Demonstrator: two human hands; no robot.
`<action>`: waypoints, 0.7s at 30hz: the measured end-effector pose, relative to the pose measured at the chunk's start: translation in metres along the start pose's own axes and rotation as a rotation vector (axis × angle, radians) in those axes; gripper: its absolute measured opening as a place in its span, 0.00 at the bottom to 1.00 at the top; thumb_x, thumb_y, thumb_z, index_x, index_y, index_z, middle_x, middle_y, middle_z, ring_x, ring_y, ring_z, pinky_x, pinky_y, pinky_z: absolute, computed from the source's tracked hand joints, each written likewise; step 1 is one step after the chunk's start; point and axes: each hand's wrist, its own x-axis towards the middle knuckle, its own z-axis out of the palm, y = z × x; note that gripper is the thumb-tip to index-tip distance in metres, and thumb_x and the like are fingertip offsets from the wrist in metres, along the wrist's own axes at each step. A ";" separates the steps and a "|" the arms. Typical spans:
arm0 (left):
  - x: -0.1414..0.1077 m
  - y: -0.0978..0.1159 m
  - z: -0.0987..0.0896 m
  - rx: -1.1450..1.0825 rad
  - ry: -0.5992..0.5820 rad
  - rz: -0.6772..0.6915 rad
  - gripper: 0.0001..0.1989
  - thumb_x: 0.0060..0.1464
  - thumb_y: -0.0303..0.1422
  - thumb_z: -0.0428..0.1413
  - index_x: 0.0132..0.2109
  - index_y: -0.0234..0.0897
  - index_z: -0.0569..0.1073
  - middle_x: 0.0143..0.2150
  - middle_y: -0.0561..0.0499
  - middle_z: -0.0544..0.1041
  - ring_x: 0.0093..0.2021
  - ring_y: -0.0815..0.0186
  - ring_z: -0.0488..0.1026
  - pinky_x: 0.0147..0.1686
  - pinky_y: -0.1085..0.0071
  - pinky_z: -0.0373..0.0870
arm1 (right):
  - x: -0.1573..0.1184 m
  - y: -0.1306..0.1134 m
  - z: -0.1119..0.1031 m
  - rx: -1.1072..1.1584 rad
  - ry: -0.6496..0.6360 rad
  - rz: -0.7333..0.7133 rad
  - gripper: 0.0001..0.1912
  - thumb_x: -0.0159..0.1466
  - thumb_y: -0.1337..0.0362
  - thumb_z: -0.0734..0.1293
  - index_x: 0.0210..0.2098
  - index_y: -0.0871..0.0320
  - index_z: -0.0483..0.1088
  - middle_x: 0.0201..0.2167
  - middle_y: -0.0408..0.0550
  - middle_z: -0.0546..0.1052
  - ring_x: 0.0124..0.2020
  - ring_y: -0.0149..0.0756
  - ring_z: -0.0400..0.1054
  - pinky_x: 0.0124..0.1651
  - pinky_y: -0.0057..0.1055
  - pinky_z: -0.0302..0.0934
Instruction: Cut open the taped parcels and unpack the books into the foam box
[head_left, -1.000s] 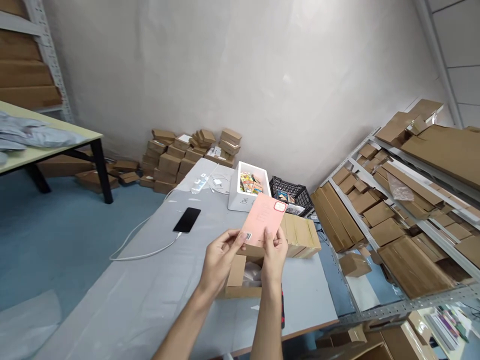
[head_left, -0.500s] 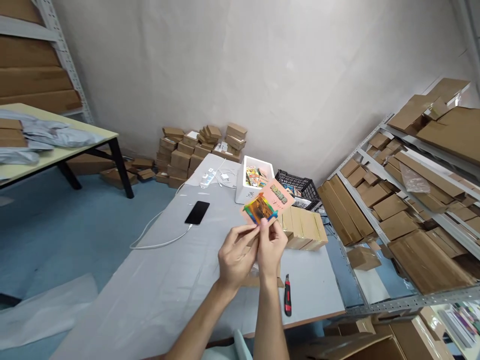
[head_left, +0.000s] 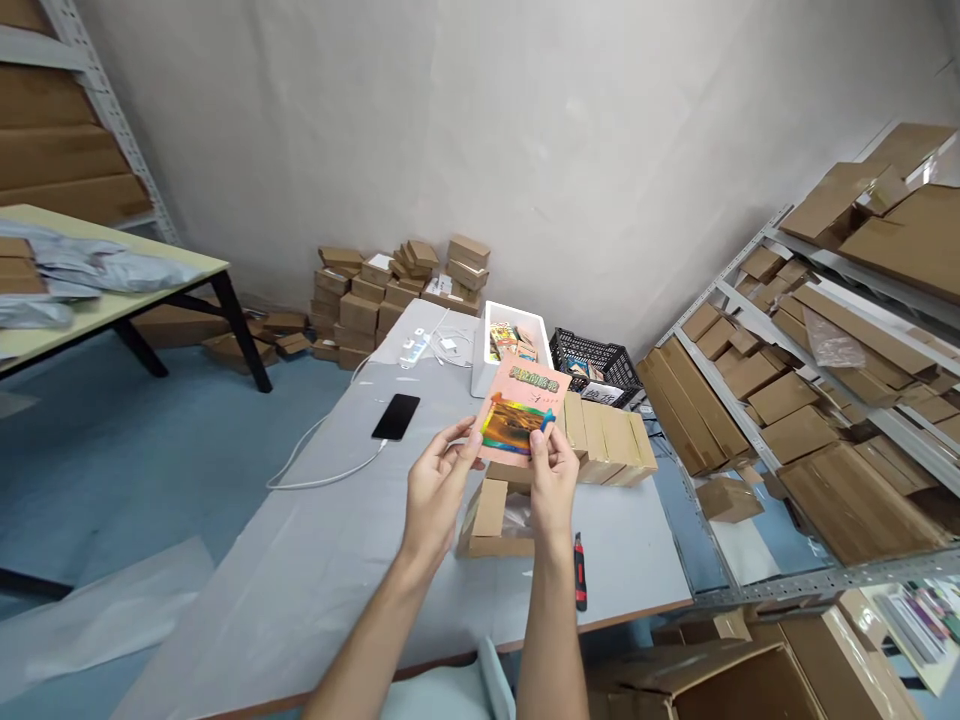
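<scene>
Between my two hands, above the table, is a thin pink booklet (head_left: 521,410) with a rainbow-edged picture and lettering on its front. My left hand (head_left: 439,490) is closed on its lower left edge, the thumb at the front. At the lower right corner, my right hand (head_left: 553,485) pinches it with the thumb over the picture. Below my hands, an opened cardboard box (head_left: 491,545) rests on the table (head_left: 337,570), with clear plastic inside; the booklet and my right hand partly hide it. A red and black utility knife (head_left: 580,572) lies right of the box.
A white foam box (head_left: 480,380) and black crate (head_left: 611,365), both with printed packs, stand behind. A row of small cartons (head_left: 604,440) sits at right. A phone (head_left: 396,417) on a white cable (head_left: 330,484) lies left. Shelves of cartons (head_left: 795,420) line the right.
My left hand has moved left, away from my right hand, to the booklet's left edge. The booklet has turned more upright and come lower, and the opened box shows more.
</scene>
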 end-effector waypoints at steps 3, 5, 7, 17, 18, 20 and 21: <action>-0.001 0.001 -0.001 -0.033 -0.056 -0.013 0.36 0.45 0.61 0.80 0.48 0.35 0.86 0.46 0.43 0.86 0.43 0.61 0.81 0.40 0.70 0.80 | 0.000 0.005 -0.001 0.024 -0.024 0.019 0.26 0.72 0.38 0.75 0.42 0.57 0.79 0.36 0.47 0.81 0.37 0.37 0.74 0.45 0.31 0.73; -0.003 0.001 -0.001 -0.045 -0.057 0.008 0.35 0.46 0.60 0.80 0.46 0.36 0.86 0.43 0.45 0.86 0.41 0.61 0.81 0.40 0.69 0.82 | 0.001 0.010 -0.001 0.025 -0.026 0.022 0.26 0.73 0.39 0.75 0.46 0.58 0.81 0.41 0.51 0.85 0.43 0.41 0.79 0.50 0.35 0.77; -0.006 -0.001 0.000 -0.018 -0.018 0.069 0.32 0.49 0.59 0.79 0.46 0.36 0.86 0.44 0.45 0.87 0.42 0.61 0.83 0.41 0.67 0.85 | 0.000 0.014 -0.001 -0.009 0.043 0.005 0.28 0.71 0.40 0.76 0.55 0.58 0.83 0.53 0.57 0.87 0.53 0.47 0.82 0.59 0.41 0.78; -0.023 -0.009 0.011 0.553 -0.057 1.021 0.11 0.71 0.26 0.67 0.54 0.46 0.89 0.52 0.47 0.90 0.49 0.61 0.88 0.52 0.63 0.86 | -0.010 0.001 0.006 -0.032 0.057 -0.021 0.26 0.68 0.39 0.79 0.44 0.57 0.83 0.40 0.52 0.88 0.42 0.44 0.82 0.47 0.36 0.79; -0.025 -0.009 0.012 0.580 -0.123 1.031 0.13 0.71 0.26 0.65 0.56 0.47 0.89 0.55 0.46 0.90 0.51 0.60 0.87 0.54 0.62 0.86 | -0.009 0.000 0.003 -0.054 0.082 -0.023 0.26 0.69 0.38 0.77 0.40 0.57 0.81 0.36 0.50 0.86 0.38 0.41 0.80 0.43 0.34 0.77; -0.026 -0.006 0.012 0.596 -0.193 0.986 0.15 0.72 0.26 0.63 0.59 0.47 0.88 0.59 0.45 0.88 0.56 0.57 0.87 0.58 0.58 0.85 | -0.006 0.000 -0.007 -0.080 0.122 -0.019 0.27 0.70 0.37 0.75 0.39 0.57 0.80 0.33 0.48 0.85 0.35 0.39 0.77 0.40 0.32 0.75; -0.025 -0.005 0.011 0.588 -0.180 0.939 0.16 0.72 0.28 0.62 0.61 0.46 0.87 0.61 0.44 0.87 0.57 0.56 0.86 0.60 0.57 0.85 | -0.004 -0.001 -0.012 -0.076 0.123 -0.008 0.27 0.71 0.38 0.75 0.40 0.57 0.80 0.35 0.49 0.86 0.36 0.39 0.78 0.41 0.32 0.75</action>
